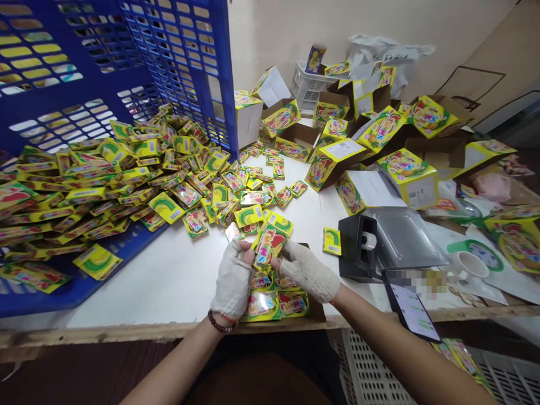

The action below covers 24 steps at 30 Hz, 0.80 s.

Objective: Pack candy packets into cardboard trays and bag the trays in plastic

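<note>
Both of my hands wear white fingerless gloves. My left hand (233, 278) and my right hand (307, 270) pinch the same small yellow candy packet (269, 243) between them, held just above the table's front edge. Under my hands lies an open brown box (317, 308) with several packets (274, 304) laid flat in it. A big heap of the same yellow packets (126, 180) spills out of a blue plastic crate (84, 73) tipped on its side at the left.
Several yellow printed cartons (407, 174), some open, pile up at the back right on the white table (177, 275). A black tape dispenser (358, 244) and a phone (411, 312) lie right of my hands. A white basket (307, 84) stands by the wall.
</note>
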Tool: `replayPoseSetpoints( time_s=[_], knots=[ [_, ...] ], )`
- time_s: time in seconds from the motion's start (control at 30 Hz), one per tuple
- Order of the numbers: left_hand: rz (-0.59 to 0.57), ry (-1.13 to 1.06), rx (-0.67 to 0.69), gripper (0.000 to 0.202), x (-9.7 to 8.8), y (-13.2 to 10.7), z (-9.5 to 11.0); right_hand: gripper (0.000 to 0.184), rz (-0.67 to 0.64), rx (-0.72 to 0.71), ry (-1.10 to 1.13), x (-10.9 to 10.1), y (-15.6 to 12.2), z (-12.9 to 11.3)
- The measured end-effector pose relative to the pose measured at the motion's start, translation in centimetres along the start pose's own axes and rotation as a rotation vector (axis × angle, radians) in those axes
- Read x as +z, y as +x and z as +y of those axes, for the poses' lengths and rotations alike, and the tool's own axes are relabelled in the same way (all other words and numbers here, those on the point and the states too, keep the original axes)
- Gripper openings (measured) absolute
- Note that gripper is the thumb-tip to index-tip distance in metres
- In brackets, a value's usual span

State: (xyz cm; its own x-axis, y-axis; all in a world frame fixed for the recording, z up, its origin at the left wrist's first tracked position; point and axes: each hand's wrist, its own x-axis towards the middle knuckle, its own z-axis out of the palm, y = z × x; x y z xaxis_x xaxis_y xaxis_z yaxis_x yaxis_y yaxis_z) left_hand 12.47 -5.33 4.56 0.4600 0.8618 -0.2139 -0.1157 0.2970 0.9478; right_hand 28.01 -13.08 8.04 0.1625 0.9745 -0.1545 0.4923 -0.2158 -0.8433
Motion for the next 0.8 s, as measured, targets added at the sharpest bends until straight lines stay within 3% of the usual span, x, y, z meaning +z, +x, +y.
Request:
replayPoseSetpoints(
  time_s=[0.07,0.13,0.23,0.3,0.37,0.5,0.67,0.8],
  knots=[
    [-0.032,0.188,0.085,0.033,0.5,-0.3,-0.4,0.031,0.096,0.005,-0.07,-1.0,-0.1,-0.1],
    [-0.139,0.452,0.19,0.03,0.6,-0.9,-0.8,0.029,0.088,0.032,-0.305,-2.5,0.1,-0.2],
    [-0.44,1.001,0.366,0.034,0.8,-2.0,-1.4,0.029,-0.17,0.101,-0.756,-3.6,1.1,-0.4],
    [-0.607,1.338,0.415,0.042,1.1,-2.7,-1.8,0.026,-0.369,0.21,-0.952,-2.9,2.2,-0.5],
    [-0.696,1.537,0.381,0.051,1.3,-3.0,-2.0,0.022,-0.433,0.301,-1.022,-1.2,3.2,-0.4],
    [-0.742,1.621,0.347,0.056,0.9,-3.1,-1.9,0.021,-0.343,0.332,-1.035,1.4,3.8,0.8],
    [-0.785,1.612,0.34,0.057,0.6,-2.6,-1.4,0.035,-0.211,0.296,-1.013,1.6,2.3,2.3],
    [-0.747,1.559,0.396,0.047,1.7,-1.8,-1.5,0.032,-0.179,0.333,-0.985,2.8,3.0,2.6]
  ],
)
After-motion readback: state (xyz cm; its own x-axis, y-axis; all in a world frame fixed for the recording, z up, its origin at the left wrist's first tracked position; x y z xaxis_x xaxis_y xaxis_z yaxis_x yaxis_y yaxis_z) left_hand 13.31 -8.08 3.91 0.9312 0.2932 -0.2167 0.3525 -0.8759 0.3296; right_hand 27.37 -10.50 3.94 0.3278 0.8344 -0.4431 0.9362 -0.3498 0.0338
